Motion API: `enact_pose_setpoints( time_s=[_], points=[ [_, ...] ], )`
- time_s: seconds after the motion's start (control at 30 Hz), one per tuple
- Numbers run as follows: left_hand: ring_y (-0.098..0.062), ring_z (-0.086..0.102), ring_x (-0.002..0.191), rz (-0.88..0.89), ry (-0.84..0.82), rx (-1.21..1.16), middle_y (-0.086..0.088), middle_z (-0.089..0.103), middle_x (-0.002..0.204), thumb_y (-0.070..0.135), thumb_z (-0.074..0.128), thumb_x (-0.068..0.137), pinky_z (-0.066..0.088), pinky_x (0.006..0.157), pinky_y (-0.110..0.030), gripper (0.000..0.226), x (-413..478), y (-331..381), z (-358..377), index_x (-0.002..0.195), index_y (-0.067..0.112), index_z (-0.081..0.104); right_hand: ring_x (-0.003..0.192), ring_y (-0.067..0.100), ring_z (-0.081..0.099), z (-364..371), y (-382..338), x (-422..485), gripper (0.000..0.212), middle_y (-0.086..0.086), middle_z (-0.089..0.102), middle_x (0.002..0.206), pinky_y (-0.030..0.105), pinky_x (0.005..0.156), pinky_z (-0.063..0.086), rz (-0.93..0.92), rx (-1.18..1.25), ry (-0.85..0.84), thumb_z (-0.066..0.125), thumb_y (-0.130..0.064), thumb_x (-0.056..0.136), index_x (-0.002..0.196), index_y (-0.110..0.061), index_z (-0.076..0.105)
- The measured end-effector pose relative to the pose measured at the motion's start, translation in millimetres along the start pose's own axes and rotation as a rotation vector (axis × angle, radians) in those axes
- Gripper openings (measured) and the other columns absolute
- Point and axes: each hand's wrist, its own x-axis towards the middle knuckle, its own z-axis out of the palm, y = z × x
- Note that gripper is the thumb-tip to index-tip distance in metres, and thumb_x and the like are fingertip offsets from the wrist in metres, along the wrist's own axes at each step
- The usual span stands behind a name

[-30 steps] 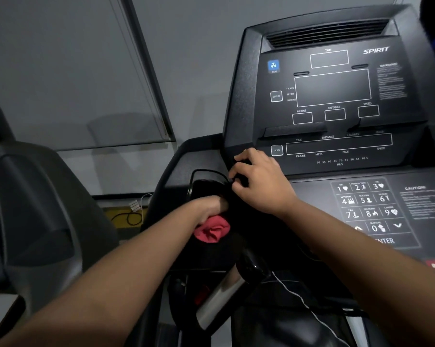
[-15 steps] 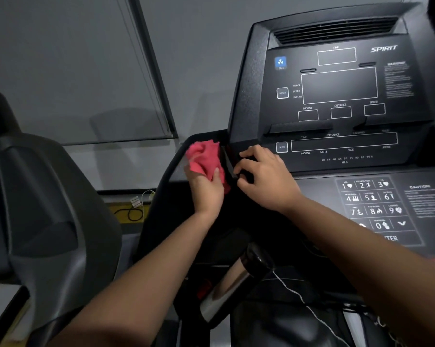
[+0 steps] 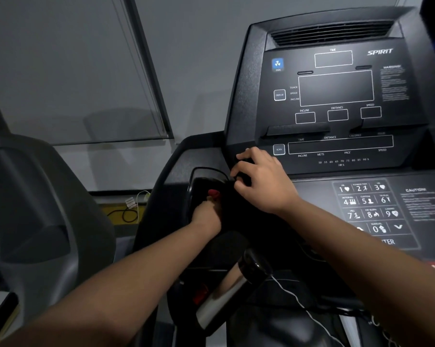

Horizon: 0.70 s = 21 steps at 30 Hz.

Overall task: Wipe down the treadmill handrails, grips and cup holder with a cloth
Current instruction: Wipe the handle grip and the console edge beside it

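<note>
Plainly, the small red fabric cloth (image 3: 214, 194) is soft, light and limp. It should crumple to any shape and will not slip from the fingers, though it has no stiffness of its own to push with. Only a scrap of it shows, down inside the glossy black plastic cup holder (image 3: 198, 172) just left of the black treadmill console (image 3: 249, 101).

The left hand (image 3: 206, 216) is sunk into that recess, closed round the wadded cloth, with most of its fingers lost in the dark. Taking the cloth as a bunched pad behind the fingertips seems best, so that pressure reaches the curved wall and floor.

The right hand (image 3: 264, 181) rests at the console's lower corner with its fingers bent; whether they clasp the edge I cannot tell. Below, the chrome-and-black handrail grip (image 3: 224, 304) lies apart from both hands.
</note>
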Motion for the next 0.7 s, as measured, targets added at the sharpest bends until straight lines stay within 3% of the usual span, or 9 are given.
enact_pose_setpoints(
  time_s=[0.1,0.2,0.3,0.43,0.6,0.7],
  points=[
    [-0.027,0.036,0.136,-0.067,0.049,0.1,-0.014,0.037,0.147,0.011,0.028,0.102,0.032,0.107,-0.033,0.04,4.1,9.5,-4.0,0.141,0.005,0.036,0.115,0.022,0.048,0.4,0.4,-0.6,0.027,0.002,0.055,0.116,0.029,0.089,0.027,-0.005,0.0,0.009,0.049,-0.029,0.076,0.09,-0.02,0.07],
    [-0.025,0.026,0.141,0.006,0.017,0.07,-0.009,0.025,0.154,0.025,0.031,0.102,0.026,0.113,-0.035,0.049,15.1,14.9,-6.3,0.149,0.011,0.024,0.116,0.022,0.049,0.4,1.5,-1.7,0.028,0.004,0.056,0.116,0.031,0.09,0.031,-0.015,0.004,0.01,0.05,-0.028,0.076,0.092,-0.019,0.071],
    [-0.028,0.036,0.135,0.022,-0.157,0.038,-0.011,0.036,0.148,0.022,0.038,0.099,0.032,0.109,-0.035,0.046,14.8,17.7,-12.7,0.143,0.007,0.036,0.112,0.022,0.051,1.2,1.9,-0.9,0.032,0.003,0.057,0.114,0.034,0.09,0.035,-0.017,0.002,0.029,0.044,-0.032,0.076,0.09,-0.021,0.07],
    [-0.028,0.046,0.126,0.045,-0.26,0.015,-0.015,0.048,0.138,0.006,0.046,0.094,0.036,0.102,-0.03,0.04,0.5,7.7,-21.4,0.134,0.002,0.047,0.108,0.022,0.051,0.4,1.1,0.3,0.038,0.002,0.055,0.113,0.035,0.089,0.036,-0.011,-0.018,0.035,0.037,-0.038,0.074,0.087,-0.023,0.069],
    [-0.032,0.056,0.111,0.148,-0.255,-0.127,-0.019,0.058,0.124,0.009,0.041,0.095,0.043,0.092,-0.032,0.031,-23.4,6.2,-30.8,0.121,0.001,0.055,0.11,0.022,0.049,0.3,-1.3,-0.8,0.022,0.002,0.054,0.115,0.037,0.091,0.034,-0.002,-0.024,0.033,0.052,-0.027,0.077,0.089,-0.022,0.069],
    [-0.035,0.058,0.105,0.153,-0.304,-0.042,-0.021,0.061,0.119,0.007,0.037,0.094,0.043,0.084,-0.033,0.031,-32.8,8.8,-39.0,0.117,-0.001,0.057,0.108,0.025,0.051,1.3,-2.7,-1.7,0.022,0.003,0.055,0.113,0.039,0.091,0.037,-0.003,-0.008,0.047,0.052,-0.026,0.075,0.088,-0.021,0.07]
  ],
)
